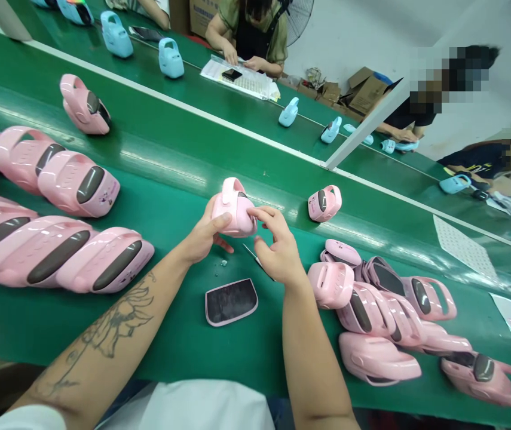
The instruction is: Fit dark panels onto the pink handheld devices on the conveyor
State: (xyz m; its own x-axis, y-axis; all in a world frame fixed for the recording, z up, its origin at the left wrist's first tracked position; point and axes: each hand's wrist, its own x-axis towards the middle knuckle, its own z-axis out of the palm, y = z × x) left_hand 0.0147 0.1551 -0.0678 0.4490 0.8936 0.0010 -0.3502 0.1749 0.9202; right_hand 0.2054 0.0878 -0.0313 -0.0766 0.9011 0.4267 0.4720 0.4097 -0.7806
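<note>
In the head view, a small pink plastic housing with a loop handle (236,210) is raised over the green table. My left hand (205,234) is closed around its left side, with the thumb lying across the front. At its right side is my right hand (277,242), with fingers partly curled and the fingertips at the housing's edge; it does not grip the housing. Beneath the hands lies a dark panel with a pink rim (231,303). A thin metal tool (254,255) lies partly behind my right hand. Tiny clear bits (223,263) are scattered near it.
Several pink handled housings (103,263) stand in rows at left. More pink housings (367,310) and rimmed panels (385,276) are piled at right. One pink housing (324,203) stands on the conveyor belt (170,155). Beyond it, people work among blue housings (171,58).
</note>
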